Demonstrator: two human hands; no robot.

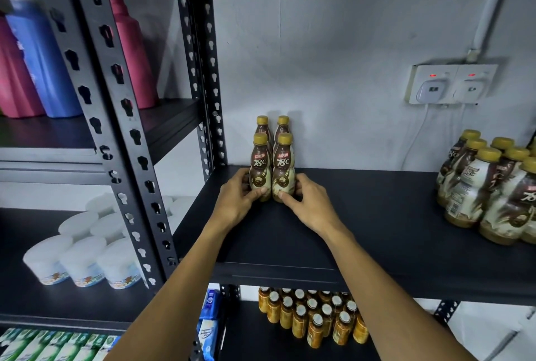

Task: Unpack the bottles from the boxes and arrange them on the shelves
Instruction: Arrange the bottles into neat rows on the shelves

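- left grip (235,199) curled round front-left bottle (260,168), label "KOPIKO 78°C"
- right grip (309,201) curled round front-right bottle (284,168), same label
- both upright on black shelf (377,215)

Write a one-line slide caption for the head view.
Left hand holds the front left bottle, right hand the front right bottle, of a two-by-two cluster on the black shelf.

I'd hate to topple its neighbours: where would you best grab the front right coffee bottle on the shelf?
Probably round the lower body of the front right bottle, from its right and front: bottles stand close on its left and behind, and the right hand pinches it there.
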